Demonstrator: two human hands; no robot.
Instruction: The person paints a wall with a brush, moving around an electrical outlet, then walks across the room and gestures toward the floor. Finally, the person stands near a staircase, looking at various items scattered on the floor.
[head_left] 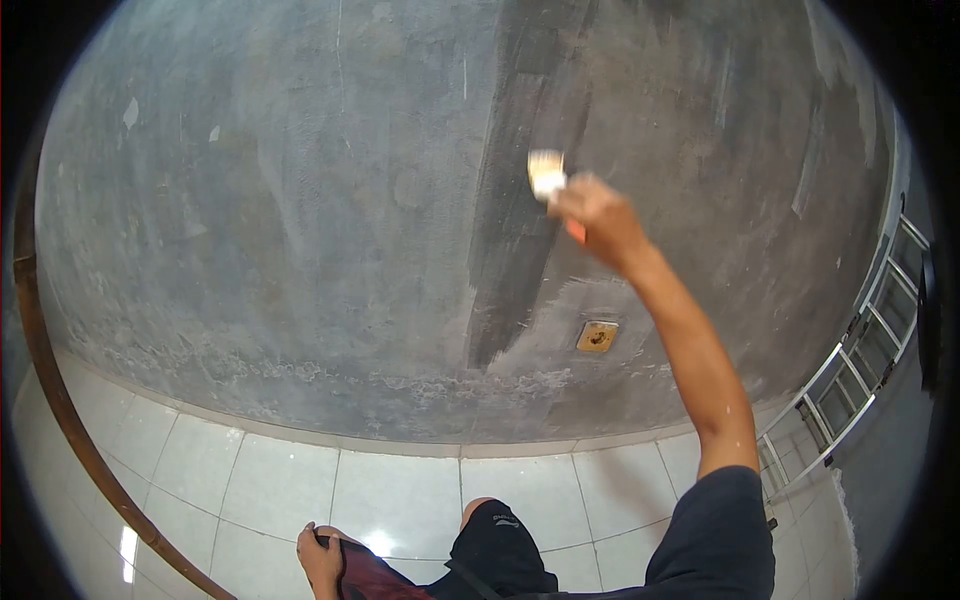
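Note:
My right hand [598, 218] is raised against a grey cement wall [300, 220] and grips a paintbrush [547, 175] with pale bristles and a reddish handle. The bristles touch the wall beside a dark wet vertical streak [515, 230]. My left hand [320, 556] is low by my hip and holds the rim of a dark red container [375, 578], only partly in view. My knee in dark shorts [495, 545] shows between the two hands.
A small square metal wall box [597, 336] sits low on the wall under my right arm. White floor tiles [400, 490] meet the wall's base. A metal ladder [860, 370] leans at the right. A brown curved pipe or rail [60, 400] runs down the left.

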